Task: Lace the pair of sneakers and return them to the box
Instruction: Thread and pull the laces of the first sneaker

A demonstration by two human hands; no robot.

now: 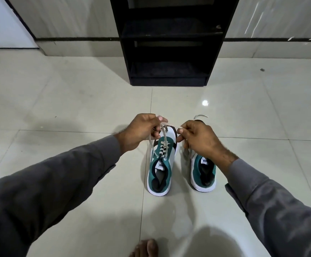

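Two teal and white sneakers stand side by side on the tiled floor, heels toward me. The left sneaker (161, 164) has a cream lace (163, 143) threaded through its eyelets. My left hand (140, 131) pinches one lace end above the shoe's toe. My right hand (199, 138) pinches the other end, and the lace stretches between both hands. The right sneaker (204, 174) is partly hidden under my right hand; a loose lace end (201, 116) shows beyond its toe. No shoe box is in view.
A black open shelf unit (169, 43) stands on the floor straight ahead against the wall. Glossy light tiles (76, 108) spread all around. My bare foot (145, 248) shows at the bottom edge. Small scraps (262, 70) lie at the far right.
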